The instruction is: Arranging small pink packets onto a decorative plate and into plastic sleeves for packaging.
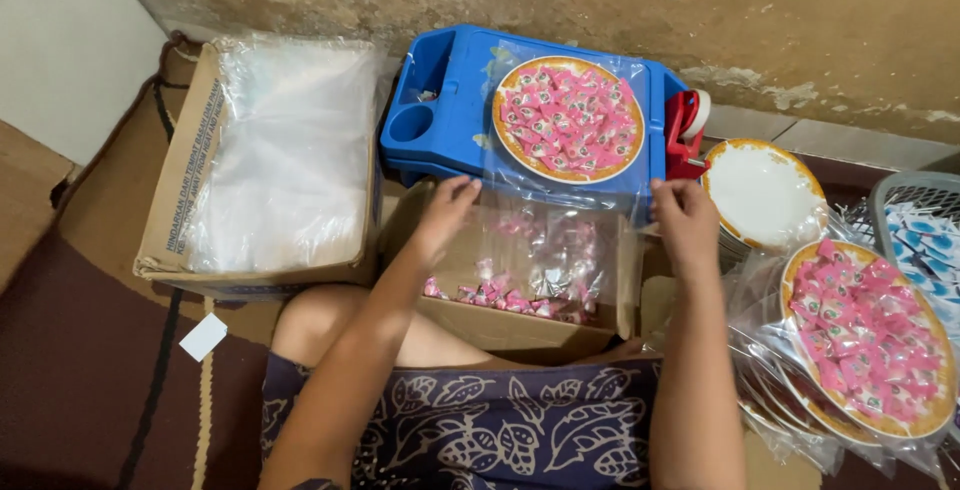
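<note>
A clear plastic bag (560,185) holds an orange-rimmed plate of pink wrapped candies (567,118) and rests on a blue plastic tray (440,130). My left hand (447,212) pinches the bag's near left edge. My right hand (683,212) pinches its near right edge. Both hands hover over an open cardboard box (500,325) with loose pink candies (510,295) at its bottom.
A large cardboard box of clear plastic bags (275,150) stands at left. At right are stacked empty white plates (762,195), a bagged plate of candies (865,335), a grey basket (920,220) and a red tape dispenser (685,130). A white card (203,337) lies on the rug.
</note>
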